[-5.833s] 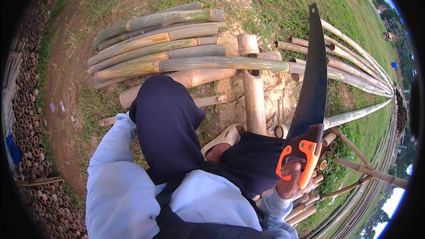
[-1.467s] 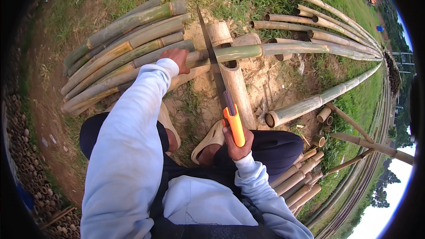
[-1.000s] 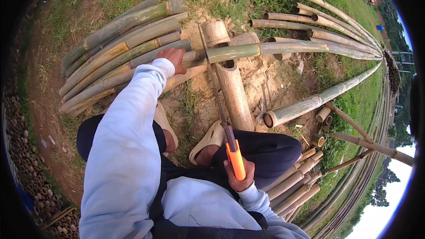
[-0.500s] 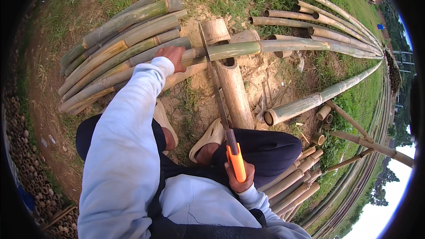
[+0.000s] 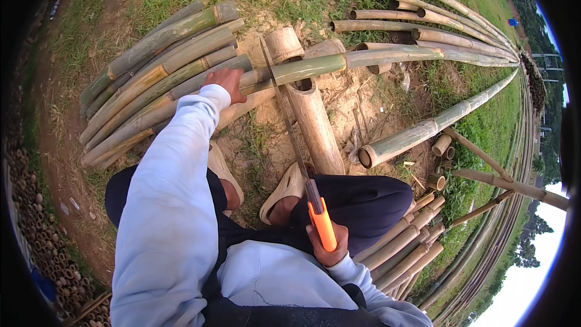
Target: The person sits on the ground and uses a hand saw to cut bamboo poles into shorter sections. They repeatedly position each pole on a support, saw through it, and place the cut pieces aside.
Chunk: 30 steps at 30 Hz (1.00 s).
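Note:
My right hand (image 5: 330, 246) is wrapped around the orange handle of a hand saw (image 5: 295, 142). The long thin blade points away from me and lies across a greenish bamboo pole (image 5: 378, 57), just right of my left hand. That left hand (image 5: 226, 83) grips the pole's left part from above, its fingers curled over it. Under the pole, right of the blade, a thick bamboo piece (image 5: 316, 133) lies on the ground toward my feet. Beyond the pole sits a short bamboo section (image 5: 282, 43). Whether the blade has cut into the pole is too small to tell.
Cut bamboo lengths (image 5: 160, 66) are stacked at the left. Long poles (image 5: 451, 24) lie at the far right, and a single pole (image 5: 417, 136) lies nearer. More cut pieces (image 5: 402, 245) rest beside my right knee. Crossed bamboo props (image 5: 496, 186) stand at the right.
The view has shifted slightly, moving the far scene a little left in the picture. Both hands keep their grips, and the saw still crosses the pole at about the same place.

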Available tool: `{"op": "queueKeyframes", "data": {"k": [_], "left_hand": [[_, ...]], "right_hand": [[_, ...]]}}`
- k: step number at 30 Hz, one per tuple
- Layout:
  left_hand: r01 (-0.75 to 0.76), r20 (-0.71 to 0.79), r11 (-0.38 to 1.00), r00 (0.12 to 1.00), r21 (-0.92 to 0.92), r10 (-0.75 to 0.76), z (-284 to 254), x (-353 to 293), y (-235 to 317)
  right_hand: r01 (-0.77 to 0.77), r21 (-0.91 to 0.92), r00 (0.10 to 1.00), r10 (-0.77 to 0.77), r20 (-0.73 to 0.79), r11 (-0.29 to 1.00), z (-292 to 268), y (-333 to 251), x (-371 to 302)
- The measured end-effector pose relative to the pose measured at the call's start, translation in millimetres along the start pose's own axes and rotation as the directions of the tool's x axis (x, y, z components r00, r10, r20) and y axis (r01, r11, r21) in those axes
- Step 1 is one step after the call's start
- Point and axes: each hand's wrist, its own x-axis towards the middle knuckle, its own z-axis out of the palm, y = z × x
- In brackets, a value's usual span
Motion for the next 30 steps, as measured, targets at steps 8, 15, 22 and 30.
{"op": "queueKeyframes", "data": {"k": [8,15,22,30], "left_hand": [[-0.058,-0.046,0.998,0.997,-0.021,0.057,-11,9,5],[-0.005,0.008,1.0,1.0,-0.006,0.005,1,4,-2],[0.0,-0.107,0.999,0.994,-0.055,-0.006,7,7,4],[0.173,-0.238,0.978,0.951,-0.114,-0.196,48,-50,39]], "right_hand": [[0.207,0.134,0.972,-0.188,-0.142,0.969,62,17,190],[0.007,0.037,0.997,-0.004,-0.08,0.999,3,7,-3],[0.127,0.098,0.992,-0.124,-0.035,0.987,48,35,158],[0.146,0.147,0.989,-0.141,-0.047,0.978,52,46,165]]}}
